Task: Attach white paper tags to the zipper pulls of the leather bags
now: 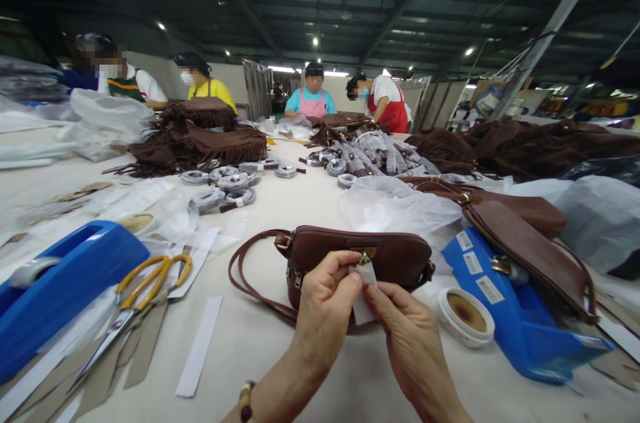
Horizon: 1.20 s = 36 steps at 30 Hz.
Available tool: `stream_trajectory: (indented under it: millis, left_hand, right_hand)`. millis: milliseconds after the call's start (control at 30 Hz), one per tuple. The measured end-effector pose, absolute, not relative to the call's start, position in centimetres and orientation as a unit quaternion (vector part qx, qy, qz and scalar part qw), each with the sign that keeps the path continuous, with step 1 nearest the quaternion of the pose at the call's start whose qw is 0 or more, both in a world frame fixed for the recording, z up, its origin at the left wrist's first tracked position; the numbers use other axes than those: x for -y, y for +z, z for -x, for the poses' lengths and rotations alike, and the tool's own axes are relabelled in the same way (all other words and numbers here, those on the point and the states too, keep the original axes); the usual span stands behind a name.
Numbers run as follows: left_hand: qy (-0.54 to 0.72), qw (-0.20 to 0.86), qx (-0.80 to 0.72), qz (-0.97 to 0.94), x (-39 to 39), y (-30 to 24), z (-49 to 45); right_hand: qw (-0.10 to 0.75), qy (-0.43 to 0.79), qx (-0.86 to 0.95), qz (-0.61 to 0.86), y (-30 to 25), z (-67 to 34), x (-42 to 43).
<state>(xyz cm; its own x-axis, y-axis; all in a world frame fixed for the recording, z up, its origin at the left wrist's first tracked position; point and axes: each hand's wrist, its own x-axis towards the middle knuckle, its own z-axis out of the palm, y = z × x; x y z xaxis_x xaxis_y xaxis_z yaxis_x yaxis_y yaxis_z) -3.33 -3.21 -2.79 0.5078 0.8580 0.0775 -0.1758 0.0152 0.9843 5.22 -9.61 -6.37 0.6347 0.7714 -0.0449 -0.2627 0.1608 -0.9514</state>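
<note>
A brown leather handbag [395, 255] with a gold clasp lies on the white table [310, 203] right in front of me, its thin strap looping to the left. My left hand [325, 306] and my right hand [405, 330] meet over the bag's front. Both pinch a small white paper slip [364, 296] just below the clasp. The fingers of each hand are closed on the slip.
Yellow-handled scissors [135, 293] and a blue tape dispenser [60, 283] lie at the left. A small round tin [466, 316], a blue box [520, 316] and more brown bags [525, 243] sit right. Fringed bags [200, 136] pile further back, where several people work.
</note>
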Motion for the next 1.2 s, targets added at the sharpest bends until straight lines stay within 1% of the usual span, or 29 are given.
stream_trajectory:
  millis: [67,200,333,400,500,667,867,1033,1200]
  left_hand:
    - [0.382,0.612,-0.287,-0.631,3.0,-2.5,3.5]
    - [0.349,0.501,-0.272,-0.744,2.4,-1.8,4.3]
    - [0.3,0.445,-0.252,-0.805,1.5,-0.8,5.0]
    - [0.276,0.399,-0.246,-0.839,1.1,-0.3,5.2]
    - [0.259,0.309,-0.222,-0.888,0.4,0.1,5.2]
    - [0.241,0.116,-0.156,-0.951,-0.5,0.1,5.0]
    - [0.238,-0.016,-0.133,-0.962,-0.4,0.6,4.9]
    - [0.26,-0.093,-0.127,-0.953,-0.1,0.8,4.6]
    - [0.265,-0.105,-0.11,-0.952,-0.3,1.0,4.3]
  right_hand:
    - [0.733,0.355,0.232,0.533,-6.3,-5.1,9.6]
    - [0.733,0.336,0.235,0.543,-5.9,-4.9,9.5]
    - [0.733,0.33,0.224,0.552,-5.7,-4.9,9.3]
    - [0.733,0.328,0.217,0.555,-5.6,-4.9,9.1]
    - [0.737,0.338,0.193,0.553,-5.4,-4.9,9.0]
    - [0.738,0.382,0.178,0.527,-5.3,-5.1,9.1]
    - [0.749,0.385,0.222,0.491,-4.6,-5.2,8.8]
    - [0.764,0.375,0.217,0.478,-3.7,-4.9,8.4]
    - [0.776,0.377,0.202,0.464,-3.8,-5.0,8.0]
